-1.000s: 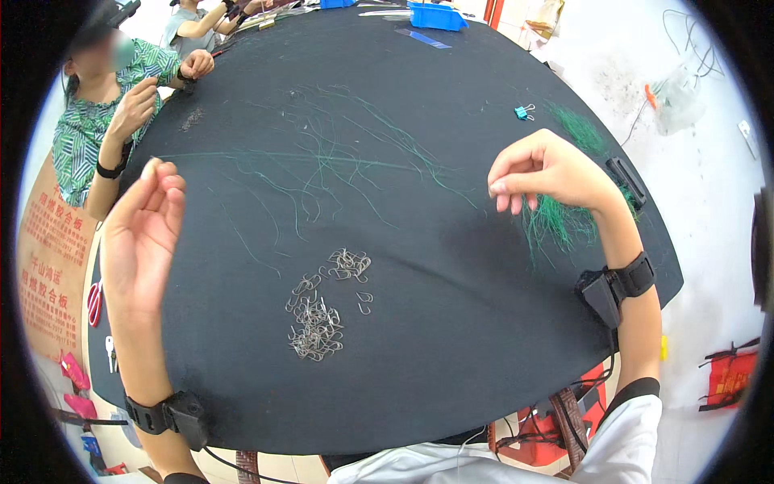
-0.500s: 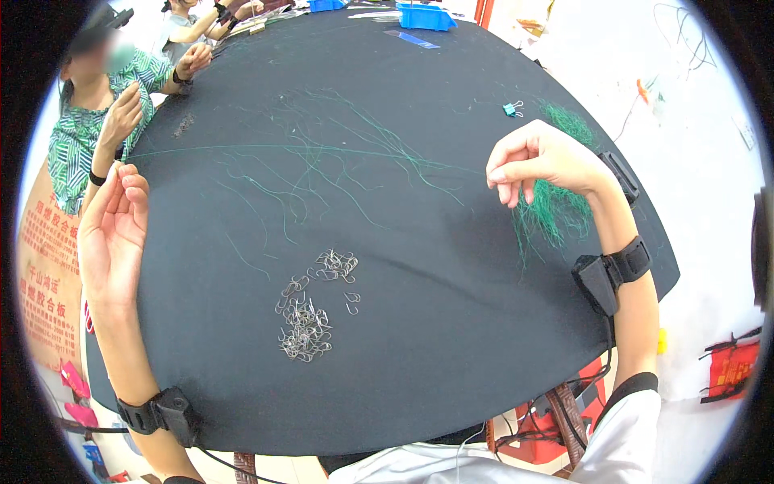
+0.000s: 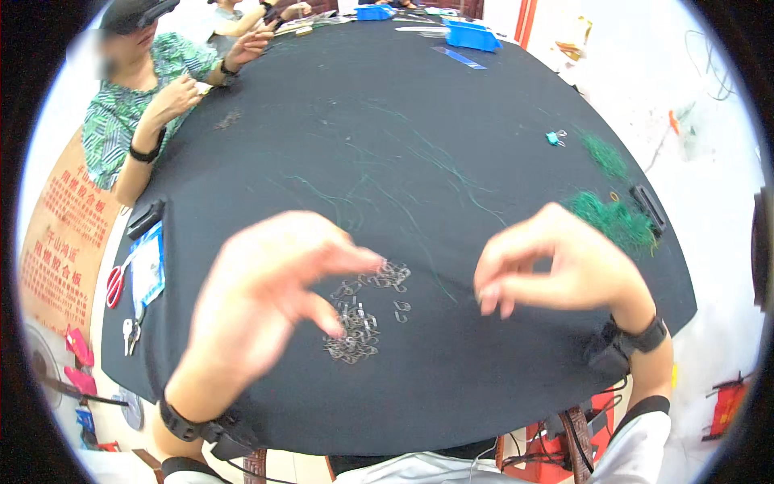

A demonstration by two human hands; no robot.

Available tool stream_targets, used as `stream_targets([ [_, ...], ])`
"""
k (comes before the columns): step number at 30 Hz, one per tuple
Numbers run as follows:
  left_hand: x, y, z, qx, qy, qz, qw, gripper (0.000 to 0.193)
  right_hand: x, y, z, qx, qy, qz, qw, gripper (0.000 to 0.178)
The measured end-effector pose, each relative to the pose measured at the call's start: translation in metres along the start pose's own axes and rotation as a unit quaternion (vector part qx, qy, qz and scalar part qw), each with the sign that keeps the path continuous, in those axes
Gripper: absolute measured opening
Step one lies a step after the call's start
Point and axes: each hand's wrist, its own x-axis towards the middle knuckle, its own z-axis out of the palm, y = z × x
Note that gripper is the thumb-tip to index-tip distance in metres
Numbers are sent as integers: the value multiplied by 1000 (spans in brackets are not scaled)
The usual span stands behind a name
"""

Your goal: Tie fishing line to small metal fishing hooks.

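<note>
My left hand, smeared by motion, hovers just left of a pile of small looped silver wire pins. Its thumb and fingers are apart with nothing between them. A second clump of these wire pins lies by its fingertips, with a few loose ones to the right. To the right of the pins, my right hand is held with thumb and fingertips pinched together; whatever is in the pinch is too fine to make out. Thin green threads are scattered over the black tabletop beyond both hands.
Tangled green thread bundles and a teal binder clip lie at the right. Red-handled scissors and a blue-and-white packet sit at the left edge. A co-worker works at far left; a blue bin stands at the back.
My left hand has left the far-left end of a stretched green thread, opened, and come right to the pins. The taut thread no longer shows. My right hand has come nearer; the view has shifted.
</note>
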Motion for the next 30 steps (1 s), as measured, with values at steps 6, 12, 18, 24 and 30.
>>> stream_targets([
  [6, -14, -24, 31, -55, 10, -166, 984, 17, 5, -13, 52, -336, 121, -224, 907, 11],
  [12, -13, -29, 27, -83, -2, -246, 966, 17, 2, -10, 53, -393, 121, -262, 873, 16],
  [18, -16, -31, 30, -66, 23, -256, 964, 18, 6, -5, 58, -397, 119, -300, 859, 20],
  [24, -17, -31, 29, -71, 25, -260, 963, 18, 6, -7, 61, -422, 113, -290, 851, 24],
  [30, -18, -33, 29, -62, 30, -252, 965, 17, 6, -8, 63, -432, 112, -282, 849, 25],
])
